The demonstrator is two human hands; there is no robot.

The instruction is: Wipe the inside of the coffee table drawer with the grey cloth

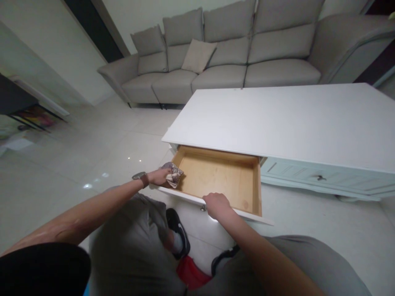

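Note:
A pulled-out wooden drawer (216, 174) with a white front juts toward me from the white coffee table (277, 115). At the drawer's left front corner, my left hand (159, 176) is closed on a bunched, patterned grey and white cloth (175, 174). The cloth lies against the inside of that corner. My right hand (217, 204) grips the top edge of the drawer front, just right of its small metal knob (203, 208). A watch (140, 177) with a brown strap is on my left wrist.
Beyond the table stands a long grey sofa (222, 78) with a loose cushion (199, 56). A second, shut drawer (321, 176) is to the right. Below me, a red object (191, 273) sits between my shoes (179, 232). A dark cabinet (18, 96) is at far left.

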